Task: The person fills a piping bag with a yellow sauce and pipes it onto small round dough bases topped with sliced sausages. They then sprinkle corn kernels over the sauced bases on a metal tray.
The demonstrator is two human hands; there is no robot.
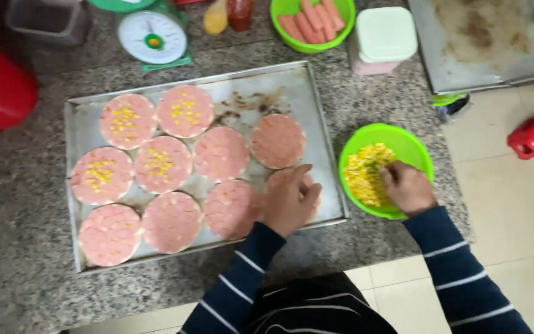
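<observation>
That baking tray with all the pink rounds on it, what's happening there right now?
A person is topping small round bases laid out on a metal tray on a granite counter. The left hand rests on the base at the tray's near right corner, while the right hand reaches into a green bowl of corn kernels. Ten bases carry pink diced meat; four at the far left also have corn.
</observation>
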